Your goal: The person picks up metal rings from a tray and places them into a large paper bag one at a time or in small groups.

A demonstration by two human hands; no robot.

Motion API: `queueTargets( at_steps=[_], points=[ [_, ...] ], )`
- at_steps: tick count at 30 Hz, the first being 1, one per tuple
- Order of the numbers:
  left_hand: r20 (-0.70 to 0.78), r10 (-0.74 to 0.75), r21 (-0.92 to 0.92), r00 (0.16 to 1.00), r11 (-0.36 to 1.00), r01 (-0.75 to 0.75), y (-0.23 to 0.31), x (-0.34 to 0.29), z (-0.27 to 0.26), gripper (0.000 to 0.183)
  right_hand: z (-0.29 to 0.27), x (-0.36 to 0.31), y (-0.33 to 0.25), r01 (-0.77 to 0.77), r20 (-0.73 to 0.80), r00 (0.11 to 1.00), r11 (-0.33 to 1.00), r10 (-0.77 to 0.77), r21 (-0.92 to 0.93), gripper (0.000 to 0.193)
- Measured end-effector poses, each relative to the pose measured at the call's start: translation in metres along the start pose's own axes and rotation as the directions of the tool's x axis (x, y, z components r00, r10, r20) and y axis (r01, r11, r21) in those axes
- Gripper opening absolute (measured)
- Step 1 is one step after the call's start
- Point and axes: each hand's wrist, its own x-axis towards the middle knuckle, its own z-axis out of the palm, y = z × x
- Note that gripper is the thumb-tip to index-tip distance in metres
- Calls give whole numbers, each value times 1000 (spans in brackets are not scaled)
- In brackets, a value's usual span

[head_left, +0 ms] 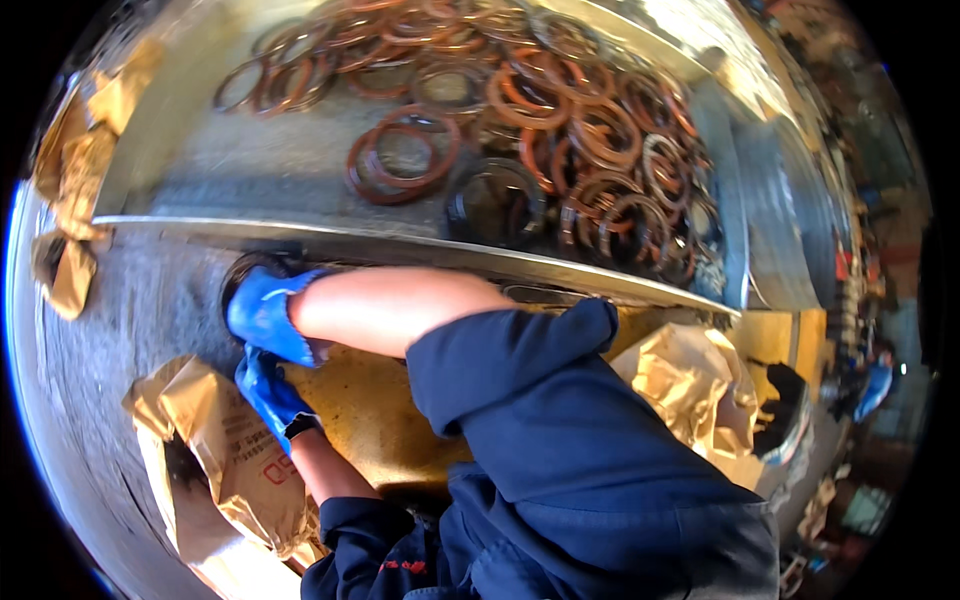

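Note:
At the left, just below the tray's near wall, my right hand (265, 315) in a blue glove reaches across my body. It is closed at a dark ring (236, 272), whose curved edge shows above and left of the glove. My left hand (268, 393), gloved in blue too, is just below and against it. Its fingers look curled, and what they hold is hidden. Beyond my hands a metal tray (230, 165) holds a heap of reddish-brown and dark rings (530, 90). Two reddish rings (405, 155) overlap apart from the heap.
An opened brown paper bag (235, 460) lies left of my left forearm. Another crumpled paper bag (690, 385) is at the right beside a dark glove (785, 410). Torn brown paper (85, 170) hangs at the far left. The tray's raised near edge (420, 240) crosses beyond my arms.

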Motion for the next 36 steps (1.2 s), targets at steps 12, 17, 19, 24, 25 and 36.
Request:
queueTargets(
  at_steps=[12, 17, 19, 24, 25, 36],
  points=[
    [-42, 77, -73, 996, 994, -80, 13, 17, -2, 29, 28, -419, 153, -781, -158, 456, 479, 876, 400, 47],
    [-27, 93, -88, 995, 992, -95, -3, 12, -12, 31, 89, -469, 124, -853, -23, 245, 227, 969, 469, 48],
    [-18, 79, -104, 997, 991, -80, -7, 9, -13, 33, 119, -443, 111, -871, -265, 447, 483, 855, 90, 54],
    [-40, -54, -146, 998, 988, 48, -6, -3, -8, 47, 110, -383, 102, -819, -115, 573, 563, 812, -105, 46],
    [-40, -68, -127, 997, 990, 63, -9, -2, -13, 51, 103, -376, 102, -842, -68, 536, 527, 841, -115, 48],
    [110, -243, -262, 964, 928, 264, -37, 14, -37, 77, 108, -385, 145, -680, 70, 646, 614, 760, -401, 17]
  ],
)
